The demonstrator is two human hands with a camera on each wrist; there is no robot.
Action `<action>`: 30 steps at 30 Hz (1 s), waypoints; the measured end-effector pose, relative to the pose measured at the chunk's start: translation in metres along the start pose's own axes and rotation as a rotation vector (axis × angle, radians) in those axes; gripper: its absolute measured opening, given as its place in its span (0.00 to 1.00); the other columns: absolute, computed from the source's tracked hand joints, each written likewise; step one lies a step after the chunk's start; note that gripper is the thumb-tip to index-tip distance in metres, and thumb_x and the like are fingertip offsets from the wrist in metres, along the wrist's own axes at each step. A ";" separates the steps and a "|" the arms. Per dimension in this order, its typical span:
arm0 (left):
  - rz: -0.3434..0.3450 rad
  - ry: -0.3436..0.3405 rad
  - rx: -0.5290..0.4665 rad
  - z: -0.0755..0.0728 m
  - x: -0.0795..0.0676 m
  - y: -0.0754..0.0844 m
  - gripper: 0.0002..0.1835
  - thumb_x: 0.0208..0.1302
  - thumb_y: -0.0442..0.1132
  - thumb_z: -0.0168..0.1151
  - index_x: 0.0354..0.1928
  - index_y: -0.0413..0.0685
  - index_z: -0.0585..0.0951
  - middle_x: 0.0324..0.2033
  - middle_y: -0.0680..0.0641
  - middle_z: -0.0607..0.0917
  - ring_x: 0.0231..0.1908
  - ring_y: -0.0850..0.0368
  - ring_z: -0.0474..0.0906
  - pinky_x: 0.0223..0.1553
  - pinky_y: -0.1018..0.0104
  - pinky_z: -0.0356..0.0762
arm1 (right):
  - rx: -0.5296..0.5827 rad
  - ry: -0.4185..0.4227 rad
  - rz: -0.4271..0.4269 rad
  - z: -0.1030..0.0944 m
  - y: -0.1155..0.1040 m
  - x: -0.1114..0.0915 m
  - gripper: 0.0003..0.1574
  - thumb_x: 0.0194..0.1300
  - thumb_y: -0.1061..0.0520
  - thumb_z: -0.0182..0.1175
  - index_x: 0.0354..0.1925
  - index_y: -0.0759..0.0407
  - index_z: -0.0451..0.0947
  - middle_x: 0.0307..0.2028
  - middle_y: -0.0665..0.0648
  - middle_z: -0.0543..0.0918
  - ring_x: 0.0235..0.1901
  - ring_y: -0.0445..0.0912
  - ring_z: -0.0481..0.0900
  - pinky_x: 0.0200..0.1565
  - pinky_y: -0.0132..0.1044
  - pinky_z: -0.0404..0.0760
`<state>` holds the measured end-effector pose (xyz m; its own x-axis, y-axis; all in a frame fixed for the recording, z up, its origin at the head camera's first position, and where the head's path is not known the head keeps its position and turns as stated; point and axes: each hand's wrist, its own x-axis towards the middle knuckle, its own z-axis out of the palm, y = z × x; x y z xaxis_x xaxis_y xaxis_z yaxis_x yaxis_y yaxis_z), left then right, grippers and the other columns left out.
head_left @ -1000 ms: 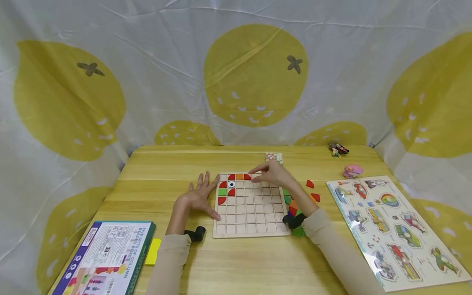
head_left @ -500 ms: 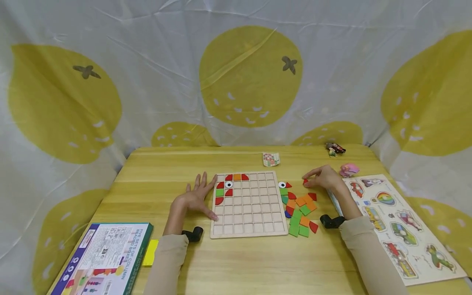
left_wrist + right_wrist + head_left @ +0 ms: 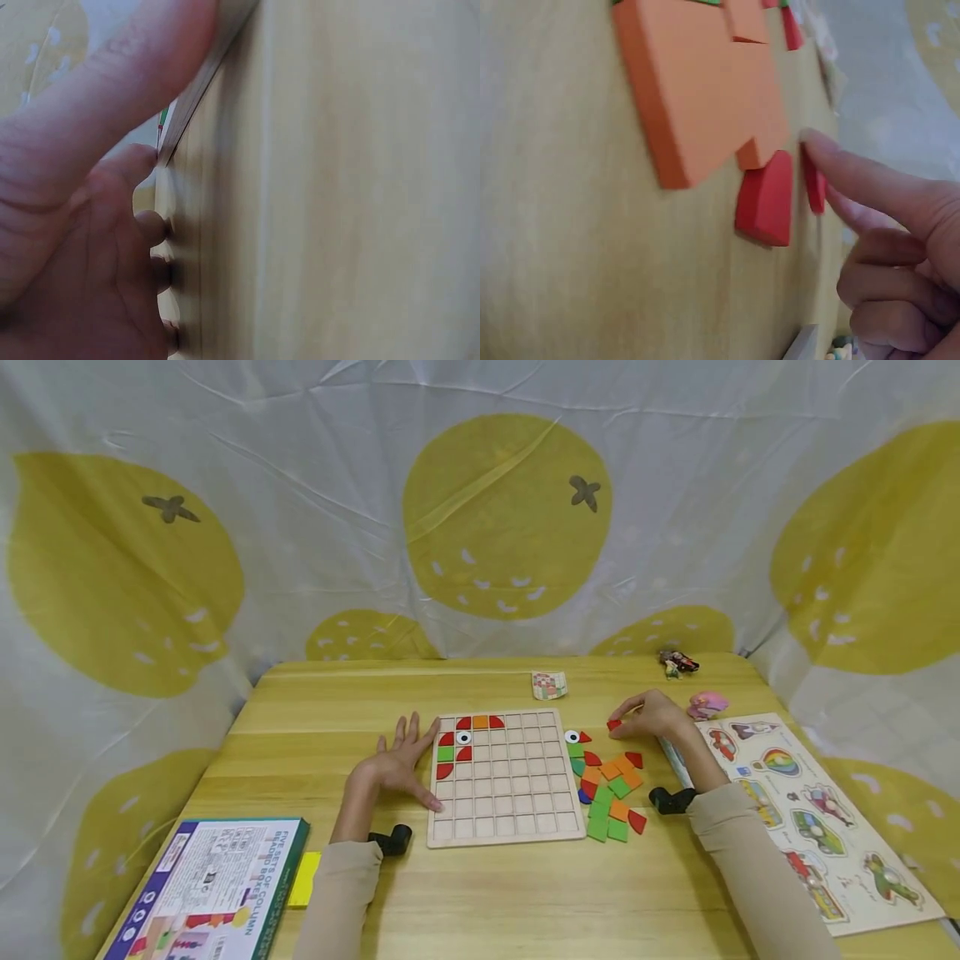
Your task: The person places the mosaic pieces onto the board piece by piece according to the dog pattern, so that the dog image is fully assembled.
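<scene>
Grid board [image 3: 501, 797], L hand [image 3: 393, 768] at left edge, fingers spread.
R hand [image 3: 654, 717] pinches red pc [image 3: 814, 184] right of board; other fingers curled, R-wrist cam only.

- Left forearm [image 3: 336, 902]: beige sleeve, cuff stopping short of the wrist; reaches from the table's [image 3: 540, 902] near side toward its far edge.
- Left hand [image 3: 393, 768]: left of the table's centre, angled rightward off the line of the forearm. Fingers straight and fanned toward the far edge; left thumb [image 3: 112, 97] stretched well away from them. Palm raised, fingertips down at the tabletop.
- Right forearm [image 3: 753, 860]: same sleeve; slants inward from the near right, toward the far edge.
- Right hand [image 3: 651, 714]: nearer the table's right edge than its left. Thumb and index finger pinched together, remaining fingers folded toward the palm.
- Hands well apart.
</scene>
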<state>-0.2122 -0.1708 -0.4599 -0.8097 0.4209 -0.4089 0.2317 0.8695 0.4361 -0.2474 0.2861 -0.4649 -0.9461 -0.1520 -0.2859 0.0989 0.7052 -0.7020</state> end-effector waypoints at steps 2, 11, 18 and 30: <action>-0.004 -0.001 -0.001 0.000 0.000 -0.001 0.77 0.31 0.64 0.79 0.77 0.58 0.35 0.74 0.36 0.25 0.73 0.35 0.18 0.68 0.28 0.25 | -0.047 0.043 0.019 0.002 -0.003 0.001 0.21 0.50 0.47 0.75 0.35 0.61 0.85 0.39 0.62 0.82 0.24 0.44 0.63 0.27 0.34 0.65; -0.001 0.001 -0.011 0.000 -0.001 0.000 0.77 0.31 0.64 0.79 0.77 0.58 0.36 0.74 0.36 0.25 0.73 0.35 0.18 0.68 0.28 0.25 | 0.031 -0.036 0.016 -0.001 -0.001 0.001 0.20 0.53 0.58 0.73 0.43 0.66 0.83 0.53 0.69 0.78 0.20 0.41 0.60 0.26 0.33 0.66; -0.003 0.004 -0.006 -0.001 -0.002 0.000 0.76 0.31 0.64 0.79 0.77 0.57 0.36 0.74 0.36 0.26 0.74 0.35 0.18 0.68 0.28 0.25 | 0.032 -0.026 0.020 -0.002 -0.003 -0.003 0.24 0.52 0.50 0.74 0.44 0.63 0.84 0.54 0.67 0.78 0.35 0.45 0.71 0.34 0.34 0.71; -0.006 -0.001 -0.004 -0.001 -0.003 0.002 0.76 0.32 0.64 0.79 0.77 0.57 0.37 0.74 0.36 0.26 0.74 0.35 0.19 0.67 0.28 0.25 | 0.035 -0.043 0.019 0.001 -0.003 -0.002 0.27 0.49 0.50 0.75 0.45 0.62 0.83 0.46 0.63 0.80 0.29 0.44 0.66 0.32 0.35 0.69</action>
<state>-0.2102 -0.1707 -0.4569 -0.8109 0.4156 -0.4120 0.2243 0.8710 0.4371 -0.2454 0.2836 -0.4627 -0.9299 -0.1690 -0.3267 0.1281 0.6838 -0.7183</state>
